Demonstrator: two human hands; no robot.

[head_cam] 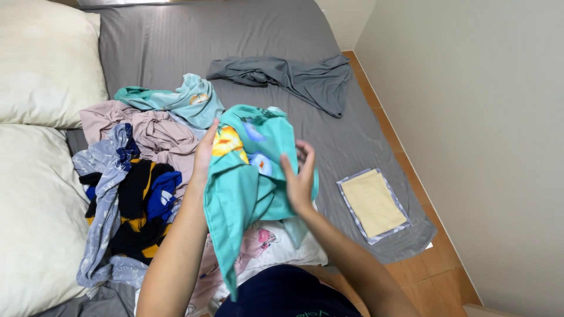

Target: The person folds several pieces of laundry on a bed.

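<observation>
Teal printed garment held above the grey bed, between both hands. Left hand pinches its upper edge; right hand seems open-fingered against the cloth. Good handling: locate seams, shake flat before creasing, clear of the laundry pile.

1. Both hands hold up a teal printed garment: left hand grips its upper edge, right hand presses its front.
2. A pile of mixed clothes lies on the grey bed.
3. A grey garment lies apart; a folded yellow cloth rests near the bed's edge.
</observation>
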